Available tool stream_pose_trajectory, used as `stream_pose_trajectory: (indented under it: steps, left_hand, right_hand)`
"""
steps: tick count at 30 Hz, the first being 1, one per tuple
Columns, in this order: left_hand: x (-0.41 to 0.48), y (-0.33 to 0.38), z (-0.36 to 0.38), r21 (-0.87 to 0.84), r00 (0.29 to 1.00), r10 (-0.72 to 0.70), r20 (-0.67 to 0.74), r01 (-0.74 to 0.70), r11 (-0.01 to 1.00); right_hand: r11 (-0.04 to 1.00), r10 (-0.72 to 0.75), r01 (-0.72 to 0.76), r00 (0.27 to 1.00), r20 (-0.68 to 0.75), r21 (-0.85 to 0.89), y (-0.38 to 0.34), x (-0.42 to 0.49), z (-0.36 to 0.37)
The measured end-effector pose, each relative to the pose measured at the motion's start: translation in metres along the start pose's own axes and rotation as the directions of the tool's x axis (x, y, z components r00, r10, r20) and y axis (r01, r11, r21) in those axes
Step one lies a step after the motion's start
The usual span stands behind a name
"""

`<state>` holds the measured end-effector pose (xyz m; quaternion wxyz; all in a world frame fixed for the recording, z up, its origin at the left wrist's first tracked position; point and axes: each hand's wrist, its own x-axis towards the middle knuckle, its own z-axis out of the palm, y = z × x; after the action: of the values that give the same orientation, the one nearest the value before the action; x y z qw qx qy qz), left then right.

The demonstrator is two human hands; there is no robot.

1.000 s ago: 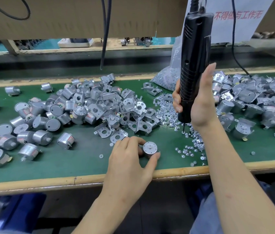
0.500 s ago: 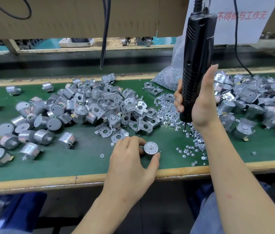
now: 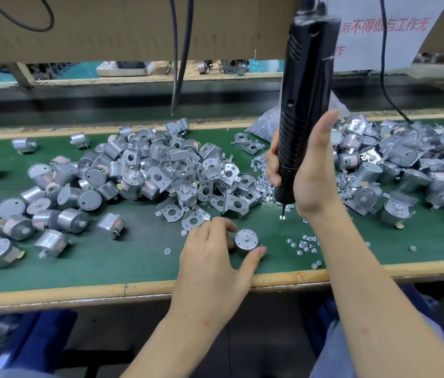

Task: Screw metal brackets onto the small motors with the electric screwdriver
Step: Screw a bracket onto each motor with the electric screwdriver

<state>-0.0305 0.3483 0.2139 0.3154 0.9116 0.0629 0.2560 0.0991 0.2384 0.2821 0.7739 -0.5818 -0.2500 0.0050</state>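
Observation:
A small round silver motor (image 3: 246,240) stands shaft-up on the green mat near the front edge. My left hand (image 3: 215,255) holds it between thumb and fingers. My right hand (image 3: 311,173) grips the black electric screwdriver (image 3: 304,105) upright; its bit tip (image 3: 282,215) hangs just above the mat, to the right of and behind the motor, with a screw at the tip. Loose metal brackets (image 3: 196,197) lie heaped just behind my left hand. Small screws (image 3: 301,244) are scattered to the right of the motor.
Bare motors (image 3: 60,211) are piled at the left. Motors with brackets fitted (image 3: 406,165) fill the right side. A plastic bag of screws (image 3: 264,124) sits behind the screwdriver. Cables (image 3: 180,58) hang from above. The wooden table edge (image 3: 133,287) runs along the front.
The view has shifted slightly. The screwdriver tip has dropped a little closer to the mat. My left hand keeps its hold on the motor in the same spot.

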Motion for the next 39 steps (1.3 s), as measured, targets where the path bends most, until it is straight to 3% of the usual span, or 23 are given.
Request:
stream_pose_trajectory:
  steps: [5, 8, 11, 14, 18, 26, 39]
  left_hand:
    - [0.003, -0.002, -0.009, -0.103, 0.996, -0.048, -0.076, 0.04, 0.994]
    - [0.016, -0.019, -0.021, 0.071, 0.99, -0.028, -0.136, 0.038, 0.997]
    - [0.025, -0.036, -0.03, 0.297, 0.984, -0.146, -0.102, 0.17, 0.94]
    - [0.026, -0.041, -0.031, 0.341, 0.978, -0.2, -0.052, 0.206, 0.917]
    - [0.026, -0.038, -0.03, 0.284, 0.992, -0.092, -0.09, 0.114, 0.952]
    - [0.026, -0.026, -0.037, -0.013, 0.997, -0.024, -0.07, 0.023, 1.0]
    - [0.015, -0.006, -0.022, -0.167, 0.998, -0.007, -0.056, -0.003, 0.986]
  right_hand:
    - [1.0, 0.012, -0.013, 1.0, 0.017, 0.024, 0.003, 0.0, 0.001]
    - [0.999, 0.004, -0.006, 0.999, 0.039, 0.046, 0.0, 0.001, 0.0]
    - [0.999, 0.003, -0.005, 0.999, 0.038, 0.042, -0.003, 0.001, 0.002]
    - [0.998, -0.007, 0.005, 0.999, 0.044, 0.056, -0.004, 0.0, 0.007]
    - [0.998, -0.015, 0.012, 0.998, 0.056, 0.059, -0.007, -0.003, 0.015]
    - [0.996, -0.031, 0.022, 0.995, 0.095, 0.086, -0.01, -0.006, 0.025]
    - [0.998, -0.007, 0.001, 0.995, 0.103, 0.06, -0.014, -0.01, 0.028]
